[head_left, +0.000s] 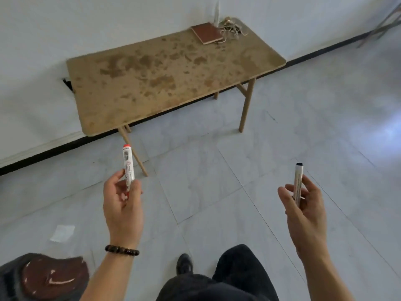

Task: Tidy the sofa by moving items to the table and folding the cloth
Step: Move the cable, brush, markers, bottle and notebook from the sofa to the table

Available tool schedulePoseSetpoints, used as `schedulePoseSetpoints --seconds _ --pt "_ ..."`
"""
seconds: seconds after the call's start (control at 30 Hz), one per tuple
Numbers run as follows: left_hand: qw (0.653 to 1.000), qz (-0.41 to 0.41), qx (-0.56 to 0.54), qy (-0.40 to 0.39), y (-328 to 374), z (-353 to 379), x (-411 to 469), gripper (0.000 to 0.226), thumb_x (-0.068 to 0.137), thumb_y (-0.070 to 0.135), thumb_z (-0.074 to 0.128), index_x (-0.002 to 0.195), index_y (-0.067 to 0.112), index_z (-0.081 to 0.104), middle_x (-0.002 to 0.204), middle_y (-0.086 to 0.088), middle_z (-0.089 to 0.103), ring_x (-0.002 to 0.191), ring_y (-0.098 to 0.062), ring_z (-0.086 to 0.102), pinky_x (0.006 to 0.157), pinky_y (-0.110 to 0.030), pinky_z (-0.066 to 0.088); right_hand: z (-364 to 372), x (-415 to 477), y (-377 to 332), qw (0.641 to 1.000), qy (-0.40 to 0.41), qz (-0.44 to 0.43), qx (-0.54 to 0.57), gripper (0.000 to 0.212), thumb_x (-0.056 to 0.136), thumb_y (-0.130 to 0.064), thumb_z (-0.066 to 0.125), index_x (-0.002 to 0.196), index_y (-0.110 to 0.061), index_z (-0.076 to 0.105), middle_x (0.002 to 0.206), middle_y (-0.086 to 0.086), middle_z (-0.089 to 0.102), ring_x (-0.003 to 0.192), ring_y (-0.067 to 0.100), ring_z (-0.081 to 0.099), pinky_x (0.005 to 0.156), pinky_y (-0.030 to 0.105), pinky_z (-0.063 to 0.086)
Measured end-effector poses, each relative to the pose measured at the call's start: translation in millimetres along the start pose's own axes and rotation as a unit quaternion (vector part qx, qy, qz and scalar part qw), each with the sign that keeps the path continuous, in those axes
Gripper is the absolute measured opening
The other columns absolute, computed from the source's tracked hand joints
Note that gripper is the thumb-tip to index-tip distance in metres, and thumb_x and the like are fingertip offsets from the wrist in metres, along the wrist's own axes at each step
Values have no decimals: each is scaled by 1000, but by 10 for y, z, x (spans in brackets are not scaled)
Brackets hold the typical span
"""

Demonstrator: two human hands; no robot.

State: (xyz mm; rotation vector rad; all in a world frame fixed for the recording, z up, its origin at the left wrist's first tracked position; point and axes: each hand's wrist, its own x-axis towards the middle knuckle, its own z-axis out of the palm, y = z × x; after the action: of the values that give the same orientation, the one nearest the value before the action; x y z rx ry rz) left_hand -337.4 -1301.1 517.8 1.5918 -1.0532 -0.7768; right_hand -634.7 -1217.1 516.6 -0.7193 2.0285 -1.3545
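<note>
While held short of table (pixel 173 83), red marker (pixel 128 164): light, rigid, slick; low barrel pinched, left hand (pixel 122 207).
Dark-capped marker (pixel 298 181): likewise pinched low, right hand (pixel 303 213).

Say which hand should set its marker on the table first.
Probably left: the left hand, holding the red-capped white marker, is nearer the stained wooden table's front edge; the right hand with the dark-capped marker hangs further off.
</note>
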Motion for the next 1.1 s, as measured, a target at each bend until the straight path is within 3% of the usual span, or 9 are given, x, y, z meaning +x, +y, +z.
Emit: schedulePoseSetpoints --seconds 0.17,0.23,0.37,0.5,0.63,0.73,0.83,0.97,1.1 --pt "998 6 4 -58 90 1210 722 27 94 13 60 110 34 54 90 3 64 76 -19 60 74 -42 49 70 989 142 997 69 37 9 50 90 -29 70 134 -33 47 112 -13 62 79 -2 59 73 24 44" --pt "998 7 14 -63 133 1731 988 31 94 12 60 106 39 54 85 8 64 74 -21 57 74 -43 49 171 1524 190 996 69 49 21 50 90 -29 70 134 -34 46 113 -13 62 79 1 59 73 25 45" --pt "998 11 28 -64 456 2650 1560 26 93 16 61 111 34 55 83 14 65 76 -23 59 75 -47 50 353 2793 -99 997 44 57 34 52 90 -26 70 136 -31 46 111 -12 62 83 5 60 70 20 44" --pt "999 24 21 -21 895 3261 2106 36 86 31 60 122 26 54 101 -10 65 75 -20 59 75 -40 50 566 3952 -711 1000 -7 18 23 51 90 -28 69 136 -33 46 110 -14 62 77 1 59 68 19 43" --pt "1000 9 16 5 1044 3685 2583 44 86 32 59 126 17 53 104 -15 64 76 -18 60 75 -41 51 908 4817 -1118 999 -39 -7 2 49 90 -30 69 134 -34 47 110 -14 63 78 6 58 70 24 44" --pt "1000 -6 1 30 983 4057 2998 34 85 34 59 118 30 56 102 -12 64 79 -18 59 75 -37 52 1304 5444 -1248 997 -69 -16 -14 48 90 -30 68 133 -36 46 110 -15 62 76 -1 58 70 24 44" --pt "999 -19 -14 44 857 4461 3532 26 86 31 59 109 43 55 100 -12 63 76 -14 58 66 -20 51 1766 6031 -1338 995 -92 -18 -37 48 91 -28 68 132 -36 45 111 -13 62 77 -4 58 69 22 44" --pt "998 -37 -30 51 847 5042 4390 29 86 38 62 114 37 55 104 -10 63 84 -22 61 73 -34 52 2358 6837 -1656 990 -113 -34 -74 50 90 -24 69 134 -31 46 111 -9 60 78 -6 57 65 15 42" --pt "998 -45 -41 32 1041 5649 5256 29 94 19 60 122 21 53 103 -15 64 80 -23 60 72 -34 52 2847 7618 -2109 986 -117 -55 -101 50 90 -24 68 134 -32 46 109 -11 60 78 -9 57 62 8 44"
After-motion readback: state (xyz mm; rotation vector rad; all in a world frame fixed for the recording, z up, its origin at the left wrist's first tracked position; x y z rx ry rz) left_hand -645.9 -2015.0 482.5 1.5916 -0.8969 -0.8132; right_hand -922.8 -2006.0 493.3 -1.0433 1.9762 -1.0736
